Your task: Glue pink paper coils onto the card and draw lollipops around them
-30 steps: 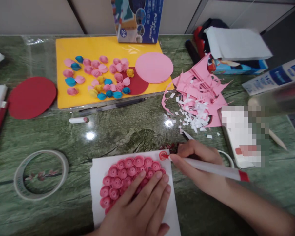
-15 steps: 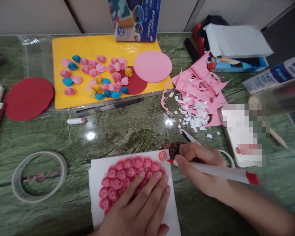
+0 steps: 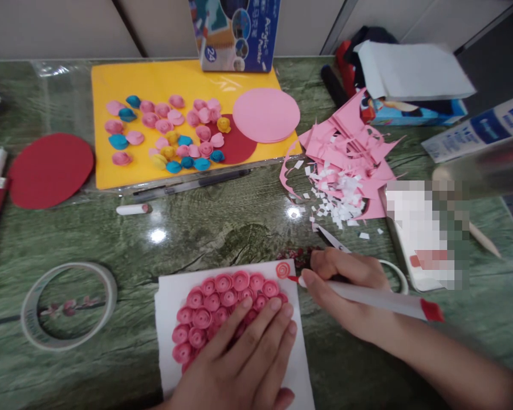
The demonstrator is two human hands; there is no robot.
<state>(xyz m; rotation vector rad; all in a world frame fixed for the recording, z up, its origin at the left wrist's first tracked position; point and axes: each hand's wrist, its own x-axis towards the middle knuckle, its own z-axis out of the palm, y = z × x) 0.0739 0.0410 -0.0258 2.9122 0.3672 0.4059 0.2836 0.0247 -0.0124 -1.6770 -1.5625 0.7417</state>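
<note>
My right hand grips a white marker with a red end. Its red tip is by the lower right of a red spiral drawn in the top right corner of a white sheet. My left hand lies flat with fingers stretched over pink rolled paper roses packed together on that sheet, hiding some of them. Just beyond my right hand lie scissors, partly covered by it.
A tape roll and a white marker cap lie left. Behind are loose paper roses on yellow paper, a marker box, a red oval, and a pen. Pink scraps and a phone lie right.
The marker and my right hand have shifted slightly left, bringing the tip closer to the red spiral. My left hand stays in place.
</note>
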